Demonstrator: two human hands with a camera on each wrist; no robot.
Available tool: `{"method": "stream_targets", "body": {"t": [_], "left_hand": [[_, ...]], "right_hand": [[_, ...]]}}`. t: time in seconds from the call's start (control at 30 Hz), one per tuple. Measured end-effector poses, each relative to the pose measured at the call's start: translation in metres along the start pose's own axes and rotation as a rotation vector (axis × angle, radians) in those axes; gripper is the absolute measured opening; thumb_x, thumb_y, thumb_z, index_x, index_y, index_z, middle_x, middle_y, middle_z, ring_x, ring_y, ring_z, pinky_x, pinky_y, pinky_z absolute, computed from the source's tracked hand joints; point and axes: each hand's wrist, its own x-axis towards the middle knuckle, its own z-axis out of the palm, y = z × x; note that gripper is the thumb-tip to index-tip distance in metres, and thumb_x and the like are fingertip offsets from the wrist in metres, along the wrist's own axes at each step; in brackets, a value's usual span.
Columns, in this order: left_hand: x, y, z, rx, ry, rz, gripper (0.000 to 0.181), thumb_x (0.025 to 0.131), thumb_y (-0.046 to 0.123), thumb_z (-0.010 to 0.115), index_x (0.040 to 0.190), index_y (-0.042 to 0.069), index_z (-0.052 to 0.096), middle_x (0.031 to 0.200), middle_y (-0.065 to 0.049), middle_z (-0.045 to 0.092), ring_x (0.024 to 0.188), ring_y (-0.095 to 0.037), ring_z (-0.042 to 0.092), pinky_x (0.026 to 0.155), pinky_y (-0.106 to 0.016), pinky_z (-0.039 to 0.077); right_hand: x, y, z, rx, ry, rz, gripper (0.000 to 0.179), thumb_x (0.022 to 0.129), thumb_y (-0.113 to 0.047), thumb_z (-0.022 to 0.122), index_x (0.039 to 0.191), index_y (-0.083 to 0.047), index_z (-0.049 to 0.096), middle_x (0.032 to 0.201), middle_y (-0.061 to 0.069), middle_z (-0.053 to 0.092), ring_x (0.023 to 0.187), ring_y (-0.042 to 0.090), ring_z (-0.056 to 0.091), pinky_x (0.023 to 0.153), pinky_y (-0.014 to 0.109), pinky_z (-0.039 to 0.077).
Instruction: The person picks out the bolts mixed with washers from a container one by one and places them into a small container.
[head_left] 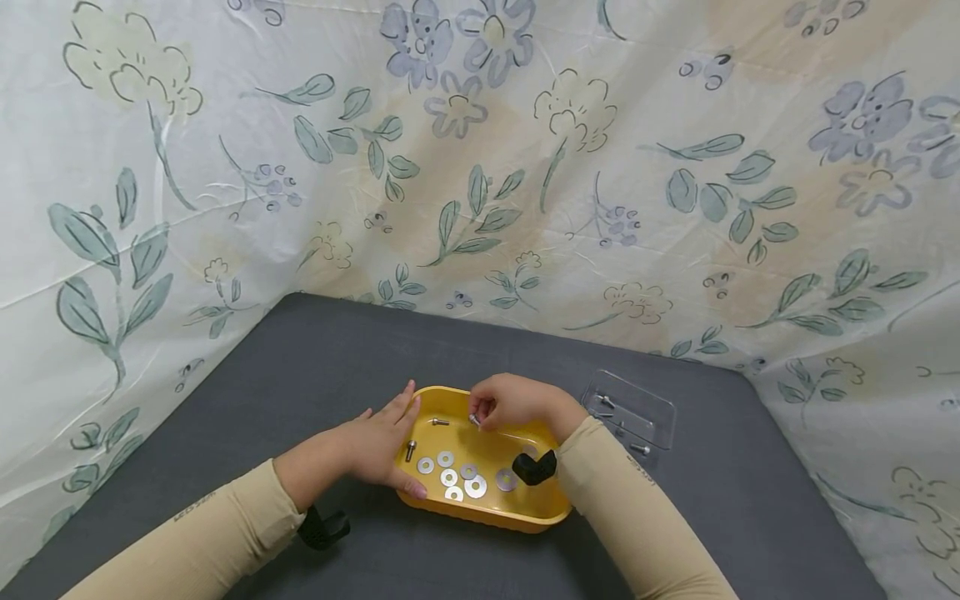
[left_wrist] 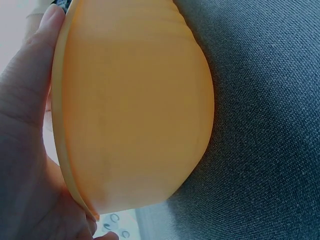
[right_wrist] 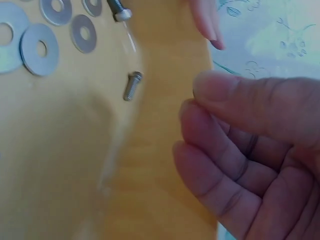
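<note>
A yellow plastic tray [head_left: 480,518] sits in front of me on the dark tabletop, with several flat washers [head_left: 475,486] and loose bolts [head_left: 411,451] lying in it. My left hand [head_left: 378,446] rests on its left end, fingers straight and spread along the rim, thumb laid on the near-left rim. The tray's outer wall [left_wrist: 135,105] fills much of the left wrist view. Over the far side, my right hand [head_left: 517,400] pinches a small bolt [head_left: 474,419] at its fingertips. In the right wrist view the thumb [right_wrist: 220,87] meets the forefinger, which hides that bolt. Another bolt [right_wrist: 132,86] lies near the wall.
A clear plastic tray [head_left: 652,408] with several bolts [head_left: 641,449] stands to the right, beyond my right forearm. Floral cloth [head_left: 480,208] hangs around the far and side edges of the table [head_left: 337,350]. Black straps [head_left: 534,468] show at both wrists.
</note>
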Motion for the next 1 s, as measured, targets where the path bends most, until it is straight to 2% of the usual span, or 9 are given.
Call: {"method": "stream_targets", "body": {"t": [0.5,0.73,1.0], "left_hand": [[-0.001,-0.002,0.0,-0.012,-0.001,0.016,0.13,0.055,0.083,0.054,0.147,0.005,0.006,0.151,-0.01,-0.015,0.139,-0.025,0.005,0.104,-0.057,0.019],[-0.001,-0.002,0.001,-0.004,0.001,0.015,0.131,0.054,0.085,0.052,0.147,0.005,0.006,0.151,-0.01,-0.015,0.139,-0.024,0.005,0.104,-0.056,0.019],[-0.001,-0.001,0.001,-0.008,0.0,0.012,0.132,0.053,0.085,0.052,0.147,0.005,0.006,0.152,-0.009,-0.014,0.139,-0.024,0.006,0.105,-0.056,0.019]], "right_hand": [[-0.025,-0.005,-0.02,0.077,0.045,0.0,0.01,0.082,-0.008,0.068,0.09,-0.013,0.064,0.077,-0.001,0.059,0.072,0.016,0.053,0.067,0.028,0.048],[-0.037,0.001,-0.029,0.113,0.062,0.006,0.013,0.084,-0.009,0.066,0.096,-0.005,0.064,0.079,-0.001,0.06,0.071,0.016,0.053,0.066,0.028,0.049],[-0.053,0.01,-0.038,0.143,0.1,0.008,0.014,0.084,-0.012,0.067,0.096,-0.005,0.064,0.078,0.001,0.06,0.072,0.018,0.054,0.068,0.03,0.05]]}}
